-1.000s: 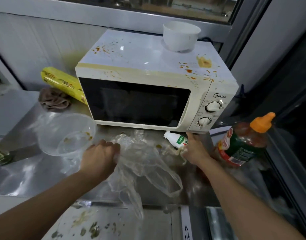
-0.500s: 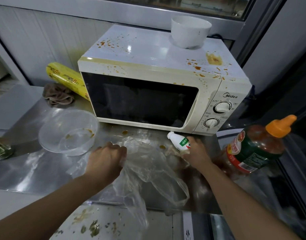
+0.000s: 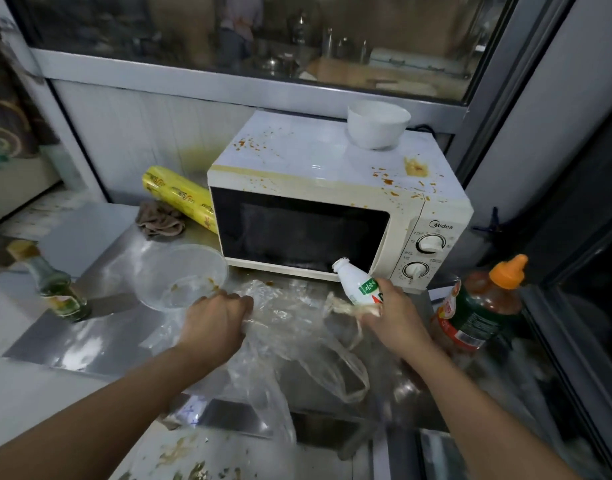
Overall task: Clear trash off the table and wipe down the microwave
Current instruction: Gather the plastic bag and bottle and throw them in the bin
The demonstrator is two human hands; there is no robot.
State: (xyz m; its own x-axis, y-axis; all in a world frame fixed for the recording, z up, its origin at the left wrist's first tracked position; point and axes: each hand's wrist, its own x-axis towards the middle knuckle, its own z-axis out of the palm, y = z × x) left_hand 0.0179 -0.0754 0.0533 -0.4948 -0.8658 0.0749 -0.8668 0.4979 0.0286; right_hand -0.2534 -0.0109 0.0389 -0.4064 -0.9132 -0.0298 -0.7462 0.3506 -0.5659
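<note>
Head view: both hands on trash

My right hand [image 3: 393, 315] holds the small white bottle [image 3: 358, 284], lifted before the microwave [image 3: 335, 199]. My left hand [image 3: 213, 322] grips the clear plastic bag [image 3: 297, 327] lying on the tabletop [image 3: 100, 337].

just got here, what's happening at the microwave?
A person is clearing trash off the steel table. The right hand holds a small white bottle lifted in front of the microwave, along with a scrap of trash. The left hand grips a clear plastic bag spread on the table. The microwave top is splattered with sauce, not yet wiped; a white bowl sits on it.
</note>
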